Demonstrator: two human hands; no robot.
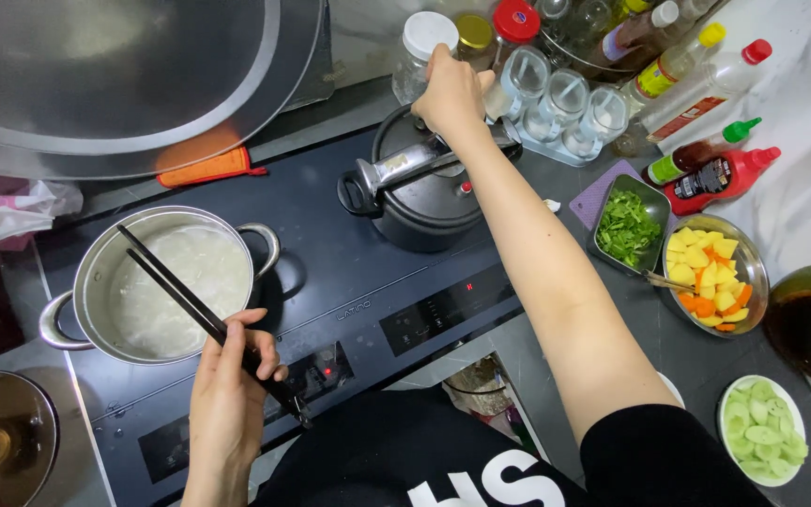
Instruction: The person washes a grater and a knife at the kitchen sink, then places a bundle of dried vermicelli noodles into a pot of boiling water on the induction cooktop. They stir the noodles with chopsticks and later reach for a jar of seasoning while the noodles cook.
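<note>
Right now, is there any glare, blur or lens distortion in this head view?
Head view: sharp overall; bright glare on the large steel hood upper left; wide-angle bending at the edges; left hand with the long black chopsticks and right hand both crisp; milky liquid in the steel pot is evenly lit.

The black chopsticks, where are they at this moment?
In the head view, the black chopsticks are on the left side, held in the left hand, with their tips over the steel pot of cloudy white liquid on the cooktop.
</note>
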